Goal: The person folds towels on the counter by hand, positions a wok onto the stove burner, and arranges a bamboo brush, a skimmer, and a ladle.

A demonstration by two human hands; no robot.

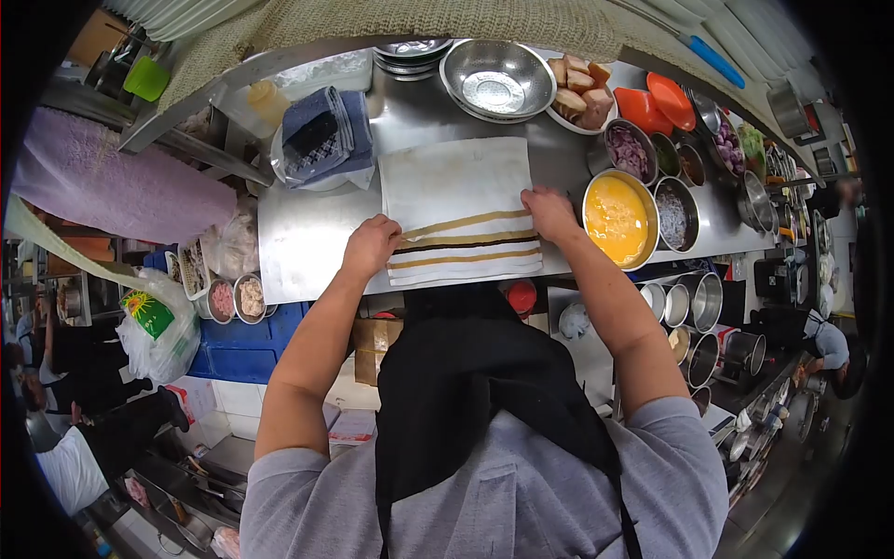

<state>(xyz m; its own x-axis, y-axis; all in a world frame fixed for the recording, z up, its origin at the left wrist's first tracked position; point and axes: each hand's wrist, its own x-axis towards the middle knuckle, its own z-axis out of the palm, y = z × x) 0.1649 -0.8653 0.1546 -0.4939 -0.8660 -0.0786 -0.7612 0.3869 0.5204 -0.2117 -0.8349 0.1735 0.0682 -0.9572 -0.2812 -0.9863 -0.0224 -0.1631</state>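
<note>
Head view: left hand (372, 244), right hand (553, 214) pinch striped cloth (456, 186) edges; yellow-filled bowl (654, 207) beside right forearm (601, 289) (blue towel (358, 126) beyond left hand).

Room left, tight right
Bare counter (307, 244) flanks the left hand (373, 246); a yellow-filled bowl (618, 220) crowds the right hand (551, 213).

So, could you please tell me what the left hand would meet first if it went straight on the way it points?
Most likely the striped towel: the left hand is at its left edge, pointing across it.
</note>
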